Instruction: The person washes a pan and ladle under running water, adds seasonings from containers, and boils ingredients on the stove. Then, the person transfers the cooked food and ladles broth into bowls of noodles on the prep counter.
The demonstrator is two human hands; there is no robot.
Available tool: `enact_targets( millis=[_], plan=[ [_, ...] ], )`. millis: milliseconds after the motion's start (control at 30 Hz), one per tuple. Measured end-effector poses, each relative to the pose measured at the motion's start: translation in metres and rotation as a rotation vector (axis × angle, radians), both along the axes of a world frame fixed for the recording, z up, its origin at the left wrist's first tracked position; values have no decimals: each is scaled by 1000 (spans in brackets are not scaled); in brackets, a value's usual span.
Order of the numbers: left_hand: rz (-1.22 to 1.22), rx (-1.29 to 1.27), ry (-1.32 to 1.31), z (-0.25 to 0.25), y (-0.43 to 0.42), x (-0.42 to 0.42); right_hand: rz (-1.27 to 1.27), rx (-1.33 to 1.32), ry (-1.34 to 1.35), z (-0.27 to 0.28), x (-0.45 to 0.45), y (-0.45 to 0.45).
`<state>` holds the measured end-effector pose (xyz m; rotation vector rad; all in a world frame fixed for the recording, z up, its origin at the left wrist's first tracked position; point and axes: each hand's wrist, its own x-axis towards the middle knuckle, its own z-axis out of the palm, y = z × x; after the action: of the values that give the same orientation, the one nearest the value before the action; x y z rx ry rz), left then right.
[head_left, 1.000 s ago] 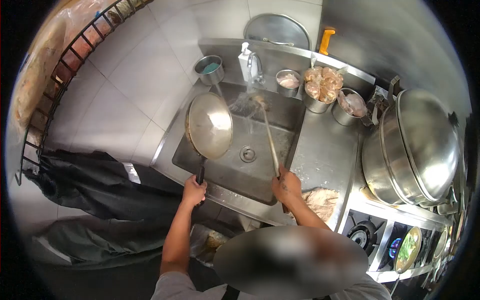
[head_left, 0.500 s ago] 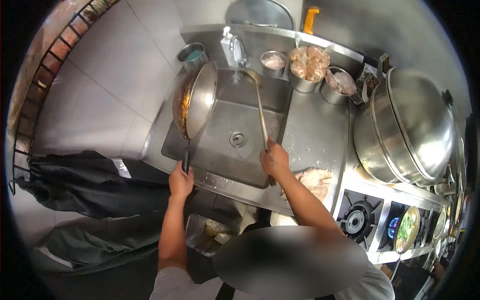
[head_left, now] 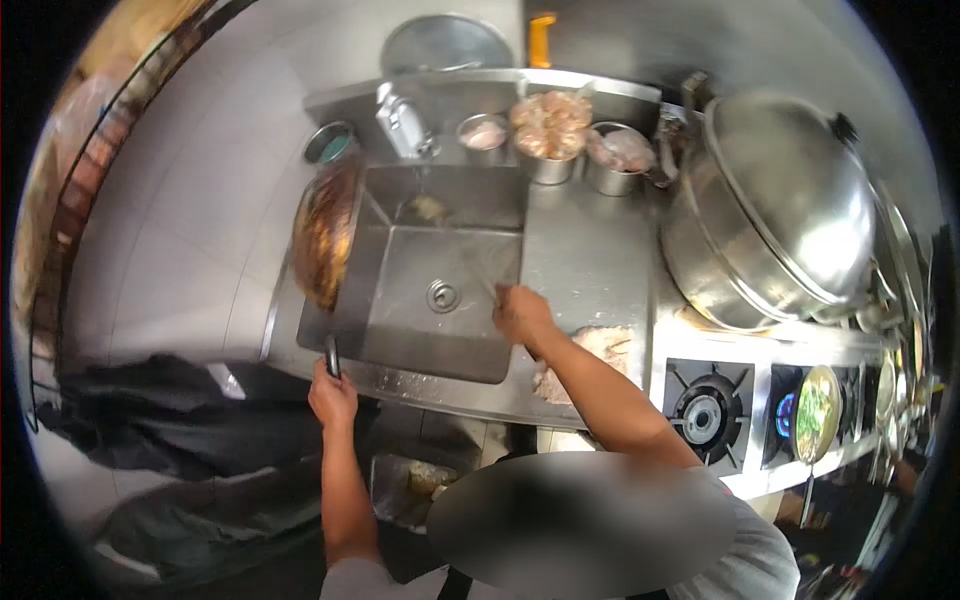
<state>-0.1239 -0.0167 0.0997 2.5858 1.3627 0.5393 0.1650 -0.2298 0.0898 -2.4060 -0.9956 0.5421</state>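
Observation:
My left hand (head_left: 333, 396) is closed round the black handle of a wok (head_left: 327, 238), which is tipped on its side over the left part of the sink (head_left: 400, 345). The wok's scorched, brown underside faces me. My right hand (head_left: 522, 316) grips the handle of a ladle; its shaft is smeared by motion, and a blurred pale shape (head_left: 430, 209) shows below the tap (head_left: 425, 146). Beside my right forearm lies a pale, wrinkled cloth or piece of food (head_left: 600, 352) on the steel counter (head_left: 585, 255).
Metal pots of pale food (head_left: 484, 137) and bagged food (head_left: 551, 128) line the back ledge. A large lidded steamer (head_left: 775, 215) stands right, above a burner (head_left: 703, 413). A pan of greens (head_left: 816, 412) sits over a blue flame. Dark fabric (head_left: 160, 415) hangs left.
The wok has tilted further, from showing its inside to showing its underside. My right hand and the ladle have moved, and the view has shifted.

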Motion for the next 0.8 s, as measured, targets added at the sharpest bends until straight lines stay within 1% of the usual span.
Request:
enact_targets(
  millis=[33,100,133,167,200,233,267,300,333,367,433,467,500,533,567,633,700,733,767,800],
  plan=[
    [20,21,20,-5,-3,3,67,-61,0,6,-2,-15],
    [37,37,-53,-31,5,-4,97,-145,-50,9,-26,-41],
    [89,-56,-10,-27,-1,-3,-8,-55,-40,6,-37,-54],
    [66,-49,-48,-40,4,-7,43,-41,31,14,-35,-70],
    [76,-208,-148,-55,14,-12,-26,108,106,19,-40,-86],
    [19,-281,-258,-47,1,-5,74,263,339,17,-34,-106],
    [-150,188,-277,-103,39,-17,16,362,399,11,-37,-119],
    [76,-398,-420,-55,-14,6,-27,373,379,28,-36,-151],
    [69,-446,-599,-46,-38,17,-38,469,587,62,-43,-187],
    [43,-443,-600,-44,-47,22,-34,566,798,91,-51,-221],
    [-23,-699,-622,-42,-66,19,-66,695,971,126,-58,-284],
    [-12,-750,-639,-16,-110,28,-68,709,969,138,-58,-313],
    [-16,-738,-628,-10,-135,29,-25,818,1018,149,-59,-339],
    [-20,-862,-709,-6,-160,27,27,923,1058,159,-61,-367],
    [-24,-984,-800,-4,-185,24,41,928,1055,167,-63,-394],
    [-179,-1069,-800,5,-243,17,25,1141,1052,188,-68,-447],
    [-275,-1141,-804,1,-287,5,-43,1247,1090,215,-73,-502],
    [-274,-1185,-795,13,-320,3,-132,1267,1090,225,-75,-527],
    [-307,-1229,-788,14,-345,0,-170,1311,1048,230,-76,-550],
    [-337,-1309,-769,15,-370,-4,-272,1305,969,236,-79,-570]
  ],
)
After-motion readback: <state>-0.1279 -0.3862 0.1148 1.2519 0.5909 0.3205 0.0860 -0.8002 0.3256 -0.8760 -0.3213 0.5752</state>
